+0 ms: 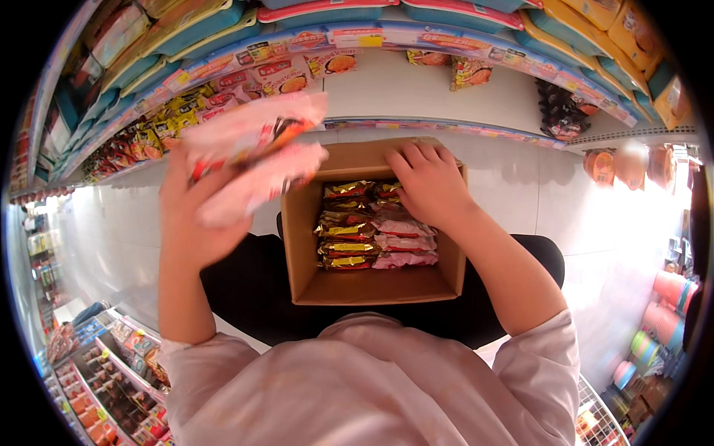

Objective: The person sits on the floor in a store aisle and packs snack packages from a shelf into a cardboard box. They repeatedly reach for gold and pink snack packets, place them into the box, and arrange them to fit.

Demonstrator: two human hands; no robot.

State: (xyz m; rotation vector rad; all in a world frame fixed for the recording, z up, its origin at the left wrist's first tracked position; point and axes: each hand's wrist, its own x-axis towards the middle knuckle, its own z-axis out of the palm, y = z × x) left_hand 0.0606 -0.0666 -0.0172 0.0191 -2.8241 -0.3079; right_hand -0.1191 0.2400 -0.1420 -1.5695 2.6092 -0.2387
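My left hand (195, 199) is closed round pink instant noodle packets (256, 184), blurred by motion. It is raised left of an open cardboard box (375, 295), level with the low shelf. The box stands in front of me between my knees. Two rows of packets lie inside it: gold and red ones (348, 249) on the left, pink ones (406, 244) on the right, with another gold one behind. My right hand (430, 182) grips the far right rim of the box, its fingers bent over the edge and its thumb on the inner side.
Ahead, the low shelf (379, 93) bears pink packets (279, 76) and yellow ones (152, 137) at left, and a dark pack (565, 111) at right. Blue and yellow trays (461, 16) fill the shelf above. Colourful cups (662, 323) stand at right, a display rack (104, 379) at lower left.
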